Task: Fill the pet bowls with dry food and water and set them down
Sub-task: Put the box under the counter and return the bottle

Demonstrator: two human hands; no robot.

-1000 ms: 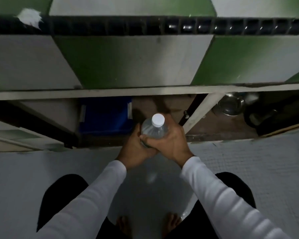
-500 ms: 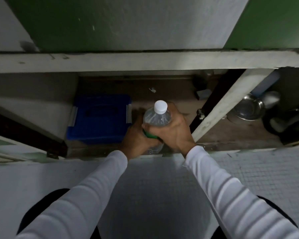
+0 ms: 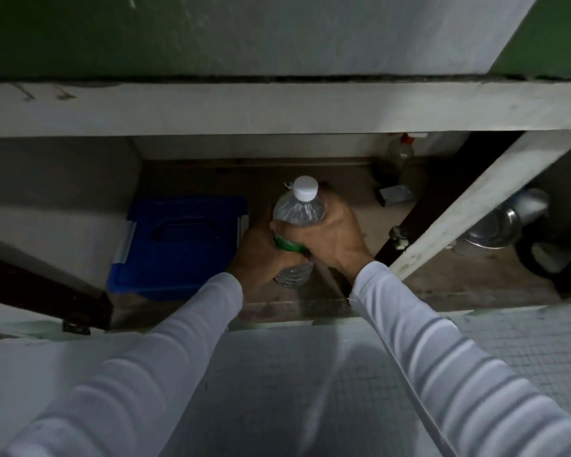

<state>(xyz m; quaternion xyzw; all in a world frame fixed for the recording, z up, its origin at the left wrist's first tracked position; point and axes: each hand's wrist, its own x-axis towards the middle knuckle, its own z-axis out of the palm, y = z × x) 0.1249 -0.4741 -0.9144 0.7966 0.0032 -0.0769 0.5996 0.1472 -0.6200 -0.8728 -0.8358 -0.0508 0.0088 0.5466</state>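
Holding a clear water bottle (image 3: 298, 215) from both sides, the left hand (image 3: 261, 250) and right hand (image 3: 333, 240) each wrap their grip round its body, fingers curled against the plastic near a green label band (image 3: 289, 246). The left hand's grip sits lower and on the bottle's left side; the right hand's grip covers the right shoulder of the bottle, with the thumb across the near face. A white cap (image 3: 305, 189) is screwed on top. The bottle stands roughly upright, its base low over the brown cupboard shelf (image 3: 360, 219); whether the base touches the shelf cannot be told.

Both forearms wear white ribbed sleeves (image 3: 442, 351) reaching in from the near edge.

Just left of the bottle, on the same shelf, lies a blue lidded box (image 3: 178, 245) with a recessed handle. Far right at the back of the shelf stands a dim bottle with a red top (image 3: 401, 153), and a small grey object (image 3: 394, 194) lies near it. A pale cupboard door (image 3: 485, 206) stands open at the right. Beyond it, in the next compartment, sits a metal bowl (image 3: 495, 225), with a dark pot (image 3: 554, 252) just to its right. A pale tiled floor (image 3: 524, 341) fills the near ground.
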